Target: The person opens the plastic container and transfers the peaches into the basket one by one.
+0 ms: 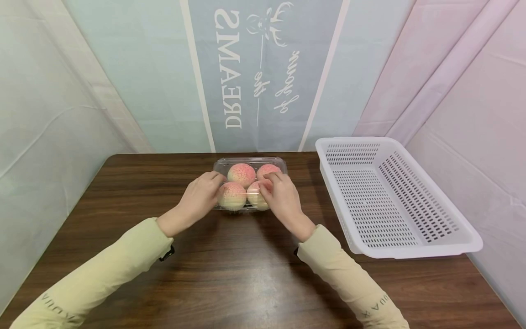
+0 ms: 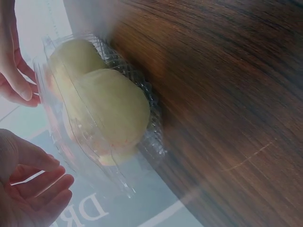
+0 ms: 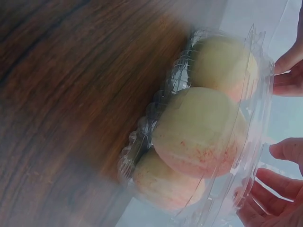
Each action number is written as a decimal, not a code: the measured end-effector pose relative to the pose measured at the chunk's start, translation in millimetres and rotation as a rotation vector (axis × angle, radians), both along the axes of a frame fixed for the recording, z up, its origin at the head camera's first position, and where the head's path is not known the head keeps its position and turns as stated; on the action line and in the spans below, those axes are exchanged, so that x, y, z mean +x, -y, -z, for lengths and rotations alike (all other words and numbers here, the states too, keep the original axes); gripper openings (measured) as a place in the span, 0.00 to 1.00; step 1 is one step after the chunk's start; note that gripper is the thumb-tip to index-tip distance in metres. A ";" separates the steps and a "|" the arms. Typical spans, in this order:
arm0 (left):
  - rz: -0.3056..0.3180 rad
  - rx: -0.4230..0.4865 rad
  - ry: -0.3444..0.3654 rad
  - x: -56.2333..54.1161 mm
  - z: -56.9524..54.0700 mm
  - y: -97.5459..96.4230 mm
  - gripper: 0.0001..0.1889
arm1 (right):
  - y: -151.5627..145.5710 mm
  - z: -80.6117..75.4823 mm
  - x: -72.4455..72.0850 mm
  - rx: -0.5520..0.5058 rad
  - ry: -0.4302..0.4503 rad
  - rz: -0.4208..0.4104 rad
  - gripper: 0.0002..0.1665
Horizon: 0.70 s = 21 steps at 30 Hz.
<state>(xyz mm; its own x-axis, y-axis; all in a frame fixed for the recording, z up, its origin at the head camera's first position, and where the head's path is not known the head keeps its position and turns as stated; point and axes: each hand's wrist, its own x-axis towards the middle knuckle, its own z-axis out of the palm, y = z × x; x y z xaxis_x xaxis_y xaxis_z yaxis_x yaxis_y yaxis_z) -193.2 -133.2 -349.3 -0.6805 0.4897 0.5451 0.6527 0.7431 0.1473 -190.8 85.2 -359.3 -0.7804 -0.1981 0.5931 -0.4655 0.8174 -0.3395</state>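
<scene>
A clear plastic clamshell box lies on the table with several pink-and-cream peaches inside. Its transparent lid covers the fruit in the right wrist view. At the box's left side is my left hand, fingers loosely bent, their tips by the lid's edge. My right hand reaches over the right side, fingers and thumb spread and partly hiding the right-hand peaches. In the left wrist view, the left hand shows a gap between its fingers and the lid. The right fingertips lie right at the lid.
To the right stands a white perforated plastic basket. The dark wood-grain table reaches back to a printed cloth backdrop. White cloth walls close in both sides.
</scene>
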 end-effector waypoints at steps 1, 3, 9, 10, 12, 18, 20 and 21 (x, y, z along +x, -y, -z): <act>0.006 0.001 -0.009 -0.2 0.0 -1.1 0.05 | -1.0 0.1 0.0 -0.004 0.000 0.002 0.12; 0.020 0.002 -0.026 -0.6 -0.2 -3.4 0.05 | -2.8 0.0 0.0 -0.016 0.004 0.008 0.11; 0.054 -0.011 -0.054 -0.5 -2.3 -11.1 0.07 | -7.9 -1.2 2.0 -0.052 0.051 0.057 0.11; 0.056 -0.016 -0.057 -0.4 -2.6 -12.3 0.07 | -8.9 -1.0 2.1 -0.057 0.056 0.067 0.11; 0.061 -0.025 -0.059 -0.4 -2.7 -14.7 0.09 | -10.8 -0.1 2.2 -0.068 0.060 0.083 0.11; 0.087 -0.035 -0.086 -1.2 -2.8 -21.9 0.13 | -16.8 1.3 2.9 -0.110 0.069 0.116 0.11; 0.094 -0.038 -0.099 -1.4 -3.0 -24.3 0.14 | -18.9 1.4 3.3 -0.126 0.069 0.124 0.11; 0.096 -0.039 -0.104 -1.4 -3.1 -25.5 0.14 | -19.9 1.7 3.3 -0.132 0.071 0.129 0.11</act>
<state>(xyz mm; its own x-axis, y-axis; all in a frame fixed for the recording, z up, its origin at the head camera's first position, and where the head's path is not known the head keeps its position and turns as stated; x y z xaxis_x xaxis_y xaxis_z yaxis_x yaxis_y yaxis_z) -194.6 -107.7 -346.2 -0.5703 0.5721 0.5895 0.7314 0.6804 0.0472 -187.4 105.1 -361.0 -0.8352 -0.0176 0.5497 -0.3305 0.8149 -0.4761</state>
